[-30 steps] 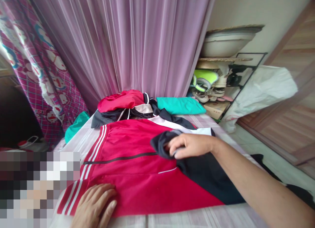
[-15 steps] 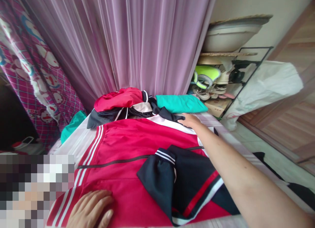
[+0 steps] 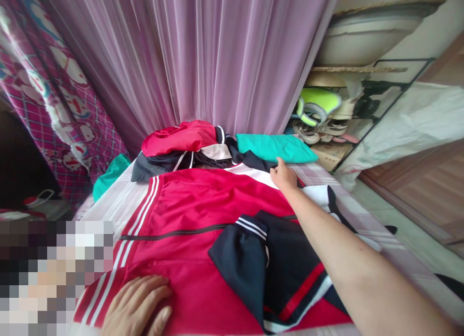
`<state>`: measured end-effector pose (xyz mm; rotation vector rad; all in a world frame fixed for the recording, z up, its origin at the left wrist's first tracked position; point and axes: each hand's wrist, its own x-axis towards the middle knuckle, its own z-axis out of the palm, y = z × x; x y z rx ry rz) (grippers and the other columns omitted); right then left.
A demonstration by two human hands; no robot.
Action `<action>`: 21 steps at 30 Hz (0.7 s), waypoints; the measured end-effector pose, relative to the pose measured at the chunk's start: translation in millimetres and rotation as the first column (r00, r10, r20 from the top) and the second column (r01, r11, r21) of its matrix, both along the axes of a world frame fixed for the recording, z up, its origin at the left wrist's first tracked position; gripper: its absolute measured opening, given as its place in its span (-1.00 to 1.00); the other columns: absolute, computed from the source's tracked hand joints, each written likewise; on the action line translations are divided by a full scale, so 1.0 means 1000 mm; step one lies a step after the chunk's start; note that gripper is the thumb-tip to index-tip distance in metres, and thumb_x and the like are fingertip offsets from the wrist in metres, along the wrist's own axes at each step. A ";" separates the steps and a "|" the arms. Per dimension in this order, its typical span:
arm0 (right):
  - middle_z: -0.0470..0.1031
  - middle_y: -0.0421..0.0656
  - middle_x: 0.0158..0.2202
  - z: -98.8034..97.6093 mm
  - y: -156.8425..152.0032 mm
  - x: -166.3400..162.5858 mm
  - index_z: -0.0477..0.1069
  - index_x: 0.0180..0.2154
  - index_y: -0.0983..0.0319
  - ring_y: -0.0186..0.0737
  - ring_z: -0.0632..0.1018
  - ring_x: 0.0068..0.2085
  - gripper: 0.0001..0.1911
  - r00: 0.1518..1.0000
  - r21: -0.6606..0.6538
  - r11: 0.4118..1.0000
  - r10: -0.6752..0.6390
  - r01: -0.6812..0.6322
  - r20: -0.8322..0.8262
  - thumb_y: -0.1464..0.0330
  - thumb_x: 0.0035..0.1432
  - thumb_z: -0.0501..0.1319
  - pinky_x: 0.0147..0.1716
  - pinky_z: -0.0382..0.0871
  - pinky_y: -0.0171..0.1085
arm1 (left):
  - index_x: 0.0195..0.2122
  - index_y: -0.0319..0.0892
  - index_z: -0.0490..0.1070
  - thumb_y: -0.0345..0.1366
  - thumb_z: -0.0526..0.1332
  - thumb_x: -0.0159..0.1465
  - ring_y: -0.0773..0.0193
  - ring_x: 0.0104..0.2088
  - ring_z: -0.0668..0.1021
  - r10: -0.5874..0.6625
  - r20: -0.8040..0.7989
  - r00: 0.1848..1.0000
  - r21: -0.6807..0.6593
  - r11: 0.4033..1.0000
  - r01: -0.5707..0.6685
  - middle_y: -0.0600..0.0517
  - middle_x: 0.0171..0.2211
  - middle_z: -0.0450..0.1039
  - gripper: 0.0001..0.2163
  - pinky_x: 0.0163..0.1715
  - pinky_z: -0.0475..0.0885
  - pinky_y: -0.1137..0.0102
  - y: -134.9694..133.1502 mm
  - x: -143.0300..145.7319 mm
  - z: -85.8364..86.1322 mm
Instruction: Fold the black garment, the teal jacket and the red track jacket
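Note:
A red zip jacket (image 3: 188,200) with black-and-white sleeves lies spread on the bed or table, its dark zip running across it. My left hand (image 3: 139,302) rests flat, fingers together, on the jacket's near side by the white-striped hem. The near black sleeve (image 3: 239,258) is folded over the red body, its striped cuff facing away from me. My right hand (image 3: 284,175) touches the far shoulder where the other dark sleeve (image 3: 253,159) lies. Its index finger is stretched out and its thumb is apart; the other fingers are partly hidden.
Behind the jacket is a heap of red and dark clothes (image 3: 181,138), beside a folded green cloth (image 3: 275,148). Purple curtains (image 3: 203,60) hang at the back. A shoe rack (image 3: 384,106) with a basin (image 3: 369,41) on top stands right, near a white plastic bag (image 3: 409,118).
The view has shifted slightly, moving the scene right. My right hand's fingers have spread a little at the far shoulder, and more white cloth shows beyond the forearm. My left hand stays on the jacket.

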<state>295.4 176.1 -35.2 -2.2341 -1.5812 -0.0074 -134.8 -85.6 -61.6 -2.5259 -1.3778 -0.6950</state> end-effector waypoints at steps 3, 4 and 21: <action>0.48 0.04 0.14 -0.003 -0.022 -0.016 0.26 0.27 0.27 0.01 0.45 0.16 -0.46 0.936 0.069 0.935 0.345 -0.349 0.063 0.31 0.30 -0.02 0.16 0.28 -0.07 | -0.11 0.08 0.49 -0.01 0.08 0.35 0.19 -0.21 0.63 -0.001 0.022 1.000 -0.005 1.000 0.001 0.07 -0.18 0.63 -0.74 -0.21 0.53 0.35 0.000 0.012 0.017; 0.42 -0.01 0.21 -0.006 -0.029 -0.020 0.29 0.26 0.22 -0.02 0.39 0.22 -0.47 0.875 0.048 0.876 0.475 -0.480 0.091 0.29 0.31 -0.02 0.22 0.23 -0.08 | -0.12 0.07 0.49 -0.01 0.09 0.35 0.20 -0.21 0.62 -0.003 0.032 0.999 -0.005 1.000 0.003 0.08 -0.19 0.63 -0.75 -0.22 0.53 0.35 0.000 0.014 0.020; -0.13 -0.13 0.47 -0.013 -0.004 -0.072 -0.01 0.40 0.06 -0.09 -0.04 0.44 -0.39 0.875 -0.386 0.821 0.480 -0.420 0.069 0.11 0.40 -0.22 0.35 -0.22 0.19 | -0.15 0.02 0.50 -0.10 0.11 0.37 0.19 -0.14 0.58 0.046 0.059 0.997 -0.133 0.990 -0.037 0.06 -0.15 0.59 -0.79 -0.09 0.44 0.30 -0.005 0.016 0.015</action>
